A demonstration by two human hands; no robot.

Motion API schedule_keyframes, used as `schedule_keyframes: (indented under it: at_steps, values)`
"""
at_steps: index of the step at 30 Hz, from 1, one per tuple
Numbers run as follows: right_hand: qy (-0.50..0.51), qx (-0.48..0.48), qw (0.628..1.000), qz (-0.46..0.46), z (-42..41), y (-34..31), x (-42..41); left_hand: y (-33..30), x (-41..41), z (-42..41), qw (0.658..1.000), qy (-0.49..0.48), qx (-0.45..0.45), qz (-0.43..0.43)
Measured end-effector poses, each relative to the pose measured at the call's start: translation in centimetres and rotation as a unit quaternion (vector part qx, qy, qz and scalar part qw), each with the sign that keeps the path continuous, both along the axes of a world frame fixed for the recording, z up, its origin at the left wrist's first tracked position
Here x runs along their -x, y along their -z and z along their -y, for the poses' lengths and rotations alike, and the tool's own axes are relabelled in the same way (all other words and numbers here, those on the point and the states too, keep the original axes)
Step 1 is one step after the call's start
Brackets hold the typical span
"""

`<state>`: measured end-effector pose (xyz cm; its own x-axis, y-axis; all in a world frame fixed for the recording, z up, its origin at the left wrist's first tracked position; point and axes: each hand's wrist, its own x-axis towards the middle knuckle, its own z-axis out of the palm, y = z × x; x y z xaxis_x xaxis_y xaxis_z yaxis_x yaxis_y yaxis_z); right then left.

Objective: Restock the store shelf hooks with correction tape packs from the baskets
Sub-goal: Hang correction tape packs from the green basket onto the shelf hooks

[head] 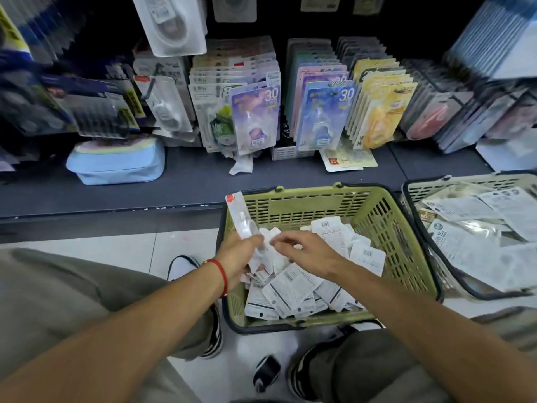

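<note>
- Dark store shelf [186, 184] spanning the far side, hooks above loaded with rows of carded correction tape [255, 117], purple, blue and yellow fronts facing out; one loose card flat near the shelf's front edge.
- Green basket [406, 245] on the pale floor tight against the shelf's front edge, second basket [412, 193] touching its right side, both holding white-backed packs.
- Heap of packs [293, 289] banked toward the green basket's near-left corner, barcode backs up, lying every which way.
- Left hand [238, 257], red cord at the wrist, at the basket's left rim, fingers curled round a small sheaf of packs; topmost held pack [239, 216] standing long axis up, tilted left, red-tabbed hang end highest and pointing at the hooks.
- Right hand [308, 251] over the basket's middle, fingertips drawn together just beside the left hand's sheaf; whether pinching a card or only touching, cannot tell.
- Judged: gathering step under way, hanging not yet begun; left hand nearer the shelf's purple row, sheaf already oriented hang-hole first, so a forward and upward reach likely all that is needed.
</note>
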<state>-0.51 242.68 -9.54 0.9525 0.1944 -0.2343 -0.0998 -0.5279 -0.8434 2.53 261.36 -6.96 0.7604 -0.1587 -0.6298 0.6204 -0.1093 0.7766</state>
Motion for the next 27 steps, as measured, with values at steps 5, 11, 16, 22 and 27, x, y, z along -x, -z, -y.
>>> schedule_keyframes:
  at_steps: [5,11,16,22,27]
  values:
    - [-0.319,0.449,0.833,-0.049,2.4,6.8,1.7,0.6,-0.5,-1.8,1.000,0.025,-0.003,0.018]
    - [-0.145,0.278,0.946,-0.087,4.2,5.8,0.5,0.9,-0.6,-2.7,0.999,0.004,-0.015,0.032]
    - [0.158,-0.103,0.977,-0.097,5.3,1.3,-1.0,0.7,-0.3,-1.6,1.000,-0.029,0.002,-0.010]
    - [0.086,-0.147,0.982,-0.081,0.9,-0.9,-1.4,0.0,0.1,-0.6,0.983,0.040,0.165,-0.069]
    - [0.027,0.103,0.993,-0.044,4.2,0.4,-1.0,0.5,-0.2,-1.5,0.986,0.009,0.156,-0.061]
